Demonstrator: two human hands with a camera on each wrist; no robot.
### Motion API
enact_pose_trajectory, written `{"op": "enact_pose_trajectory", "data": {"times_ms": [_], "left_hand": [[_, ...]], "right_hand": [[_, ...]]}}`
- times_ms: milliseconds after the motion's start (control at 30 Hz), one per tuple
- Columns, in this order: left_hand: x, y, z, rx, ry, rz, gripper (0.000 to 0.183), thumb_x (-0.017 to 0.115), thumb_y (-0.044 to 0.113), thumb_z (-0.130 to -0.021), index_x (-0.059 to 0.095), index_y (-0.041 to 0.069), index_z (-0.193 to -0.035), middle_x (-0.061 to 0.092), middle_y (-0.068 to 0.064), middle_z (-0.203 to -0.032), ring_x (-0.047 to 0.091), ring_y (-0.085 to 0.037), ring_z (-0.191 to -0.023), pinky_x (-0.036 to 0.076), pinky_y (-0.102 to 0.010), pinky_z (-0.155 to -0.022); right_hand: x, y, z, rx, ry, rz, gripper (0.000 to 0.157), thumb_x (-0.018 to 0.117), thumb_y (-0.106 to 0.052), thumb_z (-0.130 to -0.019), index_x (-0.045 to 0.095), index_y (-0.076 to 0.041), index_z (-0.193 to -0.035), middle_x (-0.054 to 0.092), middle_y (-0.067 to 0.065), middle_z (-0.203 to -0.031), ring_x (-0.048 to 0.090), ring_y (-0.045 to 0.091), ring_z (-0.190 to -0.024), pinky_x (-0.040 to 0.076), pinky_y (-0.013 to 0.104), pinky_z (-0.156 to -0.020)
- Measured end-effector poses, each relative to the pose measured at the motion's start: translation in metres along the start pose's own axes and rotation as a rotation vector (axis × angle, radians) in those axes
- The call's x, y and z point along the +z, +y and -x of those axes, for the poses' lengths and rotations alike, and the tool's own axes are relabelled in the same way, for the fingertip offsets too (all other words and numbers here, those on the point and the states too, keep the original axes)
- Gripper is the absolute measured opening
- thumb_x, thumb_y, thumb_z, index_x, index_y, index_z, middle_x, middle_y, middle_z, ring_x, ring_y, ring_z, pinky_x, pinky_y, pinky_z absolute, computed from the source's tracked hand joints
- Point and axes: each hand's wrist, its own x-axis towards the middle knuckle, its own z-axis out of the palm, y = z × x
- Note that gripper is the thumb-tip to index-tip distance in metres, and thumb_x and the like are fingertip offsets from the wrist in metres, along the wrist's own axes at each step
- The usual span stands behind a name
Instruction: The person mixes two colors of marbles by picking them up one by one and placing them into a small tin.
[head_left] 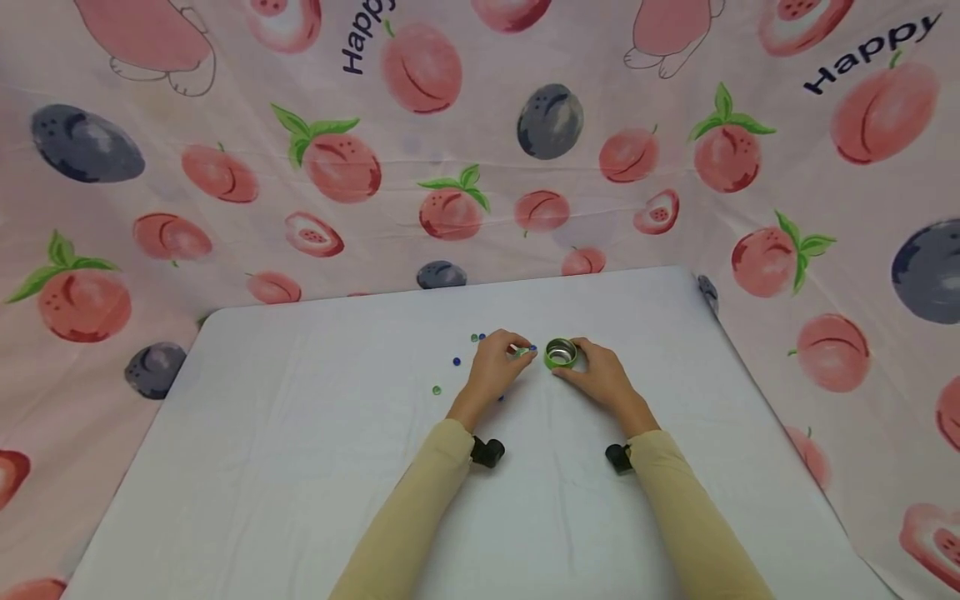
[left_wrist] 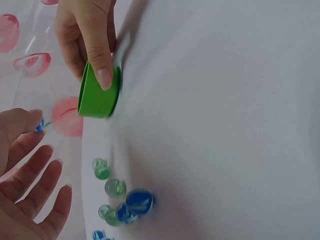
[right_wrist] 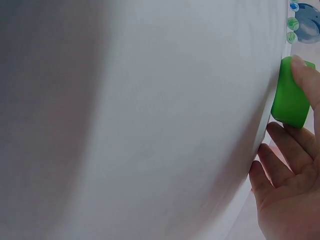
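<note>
Between thumb and forefinger my left hand [head_left: 495, 367] pinches a small blue marble [left_wrist: 40, 124], just left of a green cup [head_left: 561, 353]. The other fingers of that hand are spread in the left wrist view. My right hand [head_left: 602, 377] grips the cup from its right side, thumb on the near wall, as the right wrist view shows with the cup's green wall [right_wrist: 291, 97]. The cup stands upright on the table with a shiny metal inside. Several green and blue marbles lie near the left hand, among them a blue marble [left_wrist: 139, 201] and a green marble [left_wrist: 115, 188].
A white cloth covers the table [head_left: 300, 467]. Loose marbles lie left of the left hand, including a blue marble [head_left: 457, 362] and a green marble [head_left: 437, 390]. A pink fruit-print curtain [head_left: 487, 142] hangs behind and beside the table.
</note>
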Motion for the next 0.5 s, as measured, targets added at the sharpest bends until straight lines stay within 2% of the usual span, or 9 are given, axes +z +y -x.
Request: {"op": "enact_pose_trajectory", "data": {"times_ms": [133,333,500], "left_hand": [[0.008,0.003,-0.005,-0.004,-0.007,-0.005,0.017,0.077,0.014,-0.098,0.079,0.001,-0.109,0.074,-0.014,-0.11,0.068,-0.028,-0.1,0.058,-0.039,-0.088],[0.019,0.007,-0.011,-0.036,-0.02,0.042,0.017,0.076,0.012,-0.098,0.078,0.0,-0.109,0.073,-0.015,-0.111,0.067,-0.029,-0.102,0.057,-0.038,-0.089],[0.03,0.007,-0.013,-0.019,0.009,0.053,0.018,0.078,0.012,-0.097,0.078,-0.002,-0.108,0.073,-0.015,-0.108,0.068,-0.029,-0.101,0.057,-0.036,-0.088]], "right_hand": [[0.0,0.0,0.0,0.0,0.003,0.002,0.062,0.081,-0.03,-0.095,0.058,0.004,-0.141,0.067,0.025,-0.137,0.062,0.043,-0.13,0.047,0.057,-0.111],[-0.001,0.0,0.001,0.003,0.005,-0.006,0.062,0.081,-0.031,-0.095,0.059,0.003,-0.141,0.067,0.024,-0.137,0.061,0.043,-0.13,0.047,0.057,-0.111],[0.0,0.001,0.001,-0.005,0.005,0.001,0.062,0.081,-0.03,-0.095,0.058,0.004,-0.141,0.066,0.024,-0.137,0.061,0.043,-0.129,0.047,0.058,-0.11]]}}
